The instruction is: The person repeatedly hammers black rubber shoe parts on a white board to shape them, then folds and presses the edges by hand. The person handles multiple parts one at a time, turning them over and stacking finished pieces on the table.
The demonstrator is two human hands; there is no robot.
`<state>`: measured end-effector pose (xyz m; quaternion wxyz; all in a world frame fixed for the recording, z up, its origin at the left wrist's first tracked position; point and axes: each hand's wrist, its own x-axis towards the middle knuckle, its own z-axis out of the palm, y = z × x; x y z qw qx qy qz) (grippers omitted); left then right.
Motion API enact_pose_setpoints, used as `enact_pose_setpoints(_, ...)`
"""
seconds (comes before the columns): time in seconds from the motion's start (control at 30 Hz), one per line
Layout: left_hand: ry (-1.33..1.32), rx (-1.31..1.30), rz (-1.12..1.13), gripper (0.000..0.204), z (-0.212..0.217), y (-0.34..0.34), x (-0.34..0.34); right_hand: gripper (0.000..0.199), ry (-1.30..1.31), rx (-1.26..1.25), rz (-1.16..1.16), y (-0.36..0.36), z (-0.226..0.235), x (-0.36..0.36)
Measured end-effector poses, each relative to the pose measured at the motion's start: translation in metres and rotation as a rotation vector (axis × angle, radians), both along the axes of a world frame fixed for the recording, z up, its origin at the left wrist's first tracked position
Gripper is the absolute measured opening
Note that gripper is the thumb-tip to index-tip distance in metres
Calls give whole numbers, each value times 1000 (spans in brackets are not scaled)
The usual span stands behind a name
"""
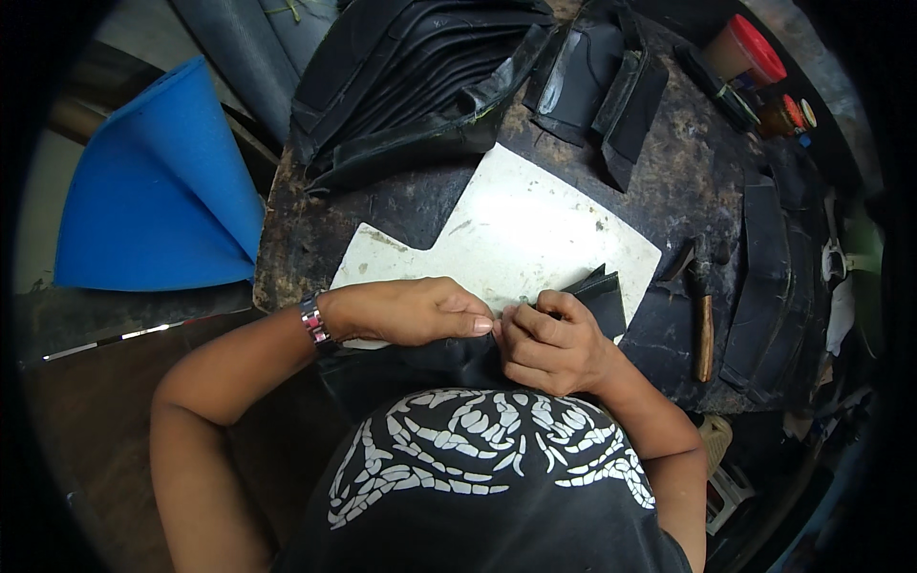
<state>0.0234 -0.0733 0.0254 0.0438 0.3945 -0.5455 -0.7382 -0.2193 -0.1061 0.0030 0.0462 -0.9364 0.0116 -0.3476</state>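
Both hands meet over a piece of black rubber sheet (600,291) at the near edge of a dark, worn worktable (669,181). My left hand (420,310), with a metal watch at the wrist, presses down on the rubber, fingers curled. My right hand (549,344) is closed in a fist against the left fingertips, gripping the rubber's edge; whether a small tool is inside the fist is hidden. The rubber lies partly on a white cutting board (525,229) and drapes toward my lap.
A stack of black rubber strips (411,76) and folded pieces (597,81) lies at the table's far side. A wooden-handled tool (704,329) rests to the right, next to more rubber strips (764,277). Red-lidded jars (750,48) stand far right. A blue foam sheet (158,191) leans at left.
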Motion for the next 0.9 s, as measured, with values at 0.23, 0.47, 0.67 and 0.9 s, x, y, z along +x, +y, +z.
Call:
enact_pose_setpoints(0.23,-131,-398,-44,31,11,13,-9,7,-26,-15,9,0,1,2)
enact_pose_setpoints(0.47,-156,-433,42,25,19,21,-17,20,87,454,12,-13,10,-4)
enact_pose_setpoints(0.67,-144,-467,46,26,20,19,-21,23,319,652,59,-21,18,-16)
enact_pose_setpoints(0.9,-139,-368,27,28,17,16,-18,8,47,105,50,-11,2,-13)
